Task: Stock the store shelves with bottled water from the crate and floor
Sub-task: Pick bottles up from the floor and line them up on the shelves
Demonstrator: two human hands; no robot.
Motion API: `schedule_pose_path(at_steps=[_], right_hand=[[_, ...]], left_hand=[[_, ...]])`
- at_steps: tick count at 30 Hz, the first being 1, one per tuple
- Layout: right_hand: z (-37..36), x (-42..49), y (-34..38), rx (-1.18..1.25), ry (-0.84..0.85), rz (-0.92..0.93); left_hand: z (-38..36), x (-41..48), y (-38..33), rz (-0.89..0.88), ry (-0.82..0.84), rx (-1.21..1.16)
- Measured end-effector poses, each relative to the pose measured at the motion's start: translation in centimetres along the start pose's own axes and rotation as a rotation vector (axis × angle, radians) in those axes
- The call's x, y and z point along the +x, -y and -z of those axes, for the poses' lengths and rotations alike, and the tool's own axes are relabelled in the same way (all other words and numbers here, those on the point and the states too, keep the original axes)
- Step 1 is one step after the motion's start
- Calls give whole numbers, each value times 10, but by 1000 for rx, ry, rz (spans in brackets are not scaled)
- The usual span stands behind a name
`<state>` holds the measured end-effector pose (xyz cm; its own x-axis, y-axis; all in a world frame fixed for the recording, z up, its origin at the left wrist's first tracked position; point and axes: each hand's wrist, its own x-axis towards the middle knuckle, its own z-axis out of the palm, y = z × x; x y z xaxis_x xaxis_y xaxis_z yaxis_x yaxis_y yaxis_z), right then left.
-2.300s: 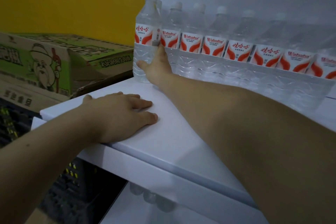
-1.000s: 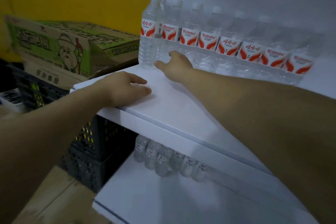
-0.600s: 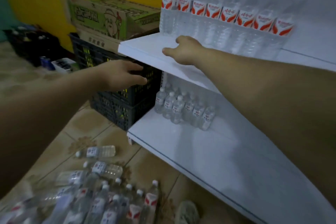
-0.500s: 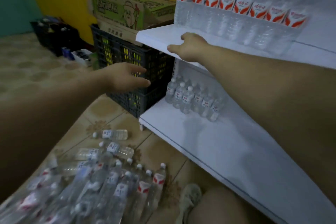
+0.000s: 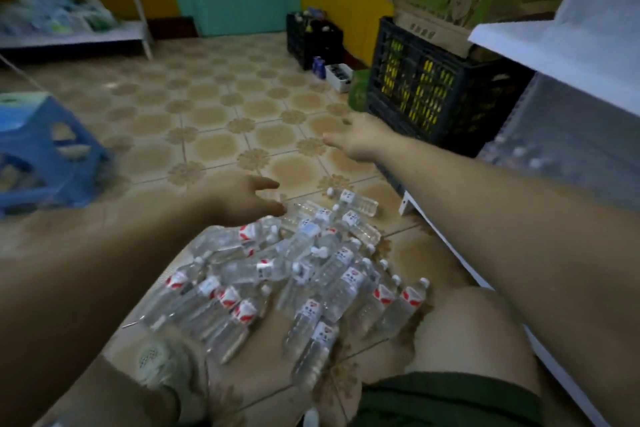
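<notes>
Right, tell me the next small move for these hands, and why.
Probably lower the left hand onto the pile of bottles just beneath it and grip one. Both hands are open and empty, the left sits nearest the pile, and the right hand hovers farther off over bare floor.

Both hands have come off the shelf (image 5: 540,42). The left hand (image 5: 242,199), flat on its edge before, now hangs with fingers spread just above the bottles (image 5: 294,274) heaped on the floor (image 5: 214,121). The right hand (image 5: 360,140) has dropped from the back of the shelf and reaches out, fingers loose, in front of the crate (image 5: 426,94). The person's head has swung down too.
</notes>
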<state>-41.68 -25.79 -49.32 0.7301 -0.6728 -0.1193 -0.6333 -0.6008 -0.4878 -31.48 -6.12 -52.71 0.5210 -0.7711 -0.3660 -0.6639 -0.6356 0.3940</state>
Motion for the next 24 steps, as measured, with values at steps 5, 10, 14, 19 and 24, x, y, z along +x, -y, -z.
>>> schedule_pose_path(at_steps=[5,10,14,19,24], right_hand=[[-87,21,17,-8,207,20],[-165,47,9,-26,421,-12],[-226,72,-25,-22,580,-98],[-304,106,-80,-76,667,-196],[-367,127,-115,-77,685,-234]], left_hand=[[-38,1,67,154,80,-73],[-77,32,115,222,210,-142],[-111,81,146,261,282,-173],[-166,163,183,277,351,-168],[-233,241,226,206,308,45]])
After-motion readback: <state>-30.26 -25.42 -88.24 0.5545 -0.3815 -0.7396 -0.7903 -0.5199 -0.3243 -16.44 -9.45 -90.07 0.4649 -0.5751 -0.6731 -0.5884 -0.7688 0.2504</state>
